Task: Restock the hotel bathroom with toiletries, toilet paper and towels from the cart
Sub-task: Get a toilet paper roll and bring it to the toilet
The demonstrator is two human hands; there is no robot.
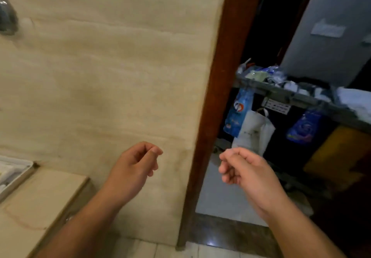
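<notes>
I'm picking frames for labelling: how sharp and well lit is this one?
Head view: motion blur softens everything, worst on the cart and its hanging blue packets; the doorway beyond is dark, the beige wall evenly lit; left hand and right hand are readable.

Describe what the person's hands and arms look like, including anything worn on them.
The left hand and right hand are bare: no gloves, and no ring shows on the visible fingers. The left forearm and right forearm are uncovered down to the frame's edge, with no sleeve, watch or bracelet in view. Blur hides any fine marks.
</notes>
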